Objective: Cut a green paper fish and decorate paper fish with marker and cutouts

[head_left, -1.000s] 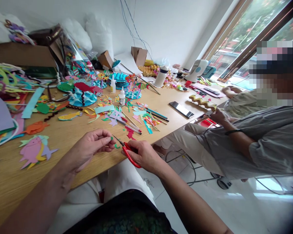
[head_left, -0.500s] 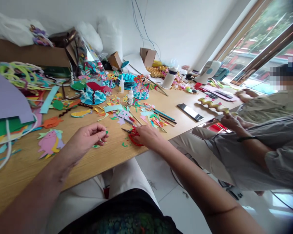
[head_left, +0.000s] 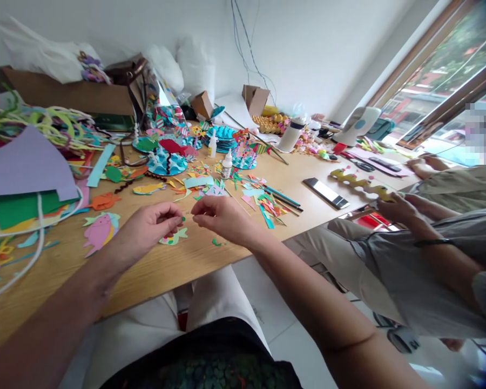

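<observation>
My left hand [head_left: 159, 222] is closed in a pinch on a small green paper piece [head_left: 183, 219]. Just to its right is my right hand [head_left: 222, 217], thumb and fingertips pressed together; whether anything sits between them I cannot make out. Under the left fingertips lies a pale green paper fish [head_left: 179, 236] with coloured dots, partly covered by the hand. Green paper scraps [head_left: 216, 242] lie below my right hand. Left of my left hand is a pink paper fish [head_left: 100, 231] with a yellow and purple edge. The red-handled scissors do not show.
Beyond my hands stand a glue bottle [head_left: 227, 165], blue decorated paper pieces [head_left: 168, 162] and a pile of paper strips [head_left: 263, 197]. A dark phone-like slab [head_left: 326, 193] lies to the right. A co-worker's hand [head_left: 400, 209] holds a yellow wavy strip [head_left: 358, 183].
My right hand has let go of the red scissors and moved left, close to my left hand. My left hand still pinches the green piece. The view has shifted slightly left.
</observation>
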### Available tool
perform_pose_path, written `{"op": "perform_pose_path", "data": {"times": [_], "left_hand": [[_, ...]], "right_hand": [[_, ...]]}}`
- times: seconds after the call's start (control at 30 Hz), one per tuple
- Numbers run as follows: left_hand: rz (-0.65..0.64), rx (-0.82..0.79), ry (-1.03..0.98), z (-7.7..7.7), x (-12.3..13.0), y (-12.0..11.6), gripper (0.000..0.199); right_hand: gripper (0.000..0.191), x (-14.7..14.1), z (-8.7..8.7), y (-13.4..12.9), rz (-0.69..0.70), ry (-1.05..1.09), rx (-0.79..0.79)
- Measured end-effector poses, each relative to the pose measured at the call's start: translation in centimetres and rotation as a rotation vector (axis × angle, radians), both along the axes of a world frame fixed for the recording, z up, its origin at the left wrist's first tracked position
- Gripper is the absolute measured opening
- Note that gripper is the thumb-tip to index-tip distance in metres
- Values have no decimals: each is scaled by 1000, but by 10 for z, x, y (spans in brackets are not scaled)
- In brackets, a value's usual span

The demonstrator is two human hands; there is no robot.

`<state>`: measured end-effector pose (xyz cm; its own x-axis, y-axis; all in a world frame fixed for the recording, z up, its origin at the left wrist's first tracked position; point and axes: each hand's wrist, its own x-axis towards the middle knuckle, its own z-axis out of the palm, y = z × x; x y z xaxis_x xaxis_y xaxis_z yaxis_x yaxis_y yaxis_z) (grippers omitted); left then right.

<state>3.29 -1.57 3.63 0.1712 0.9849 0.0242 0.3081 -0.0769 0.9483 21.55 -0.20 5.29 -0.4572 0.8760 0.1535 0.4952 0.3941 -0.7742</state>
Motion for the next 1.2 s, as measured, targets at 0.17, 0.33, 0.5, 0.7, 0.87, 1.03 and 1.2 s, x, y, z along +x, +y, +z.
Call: {"op": "perform_pose_path", "data": {"times": [0.17, 0.33, 0.5, 0.7, 0.87, 1.03, 1.2], "left_hand": [[7, -10, 2, -3, -5, -1, 20], [-29, -19, 32, -8, -7, 0, 23], [-75, -3, 108, -9, -8, 1, 25], [-92, 3, 129, -10, -6, 1, 27], [-68, 5, 140, -10, -12, 1, 28], [111, 160, 373, -15, -33, -13, 28], [26, 409, 686, -37, -44, -31, 28]], "right_hand": [[6, -13, -9, 7, 64, 13, -74], [4, -16, -11, 8, 85, -3, -83], [6, -19, -7, 6, 89, -56, -88], [8, -20, -8, 6, 96, -85, -84], [8, -22, -8, 8, 128, -71, -99], [7, -24, -12, 18, 151, -66, -80], [9, -32, -22, 34, 255, -304, -44]]}}
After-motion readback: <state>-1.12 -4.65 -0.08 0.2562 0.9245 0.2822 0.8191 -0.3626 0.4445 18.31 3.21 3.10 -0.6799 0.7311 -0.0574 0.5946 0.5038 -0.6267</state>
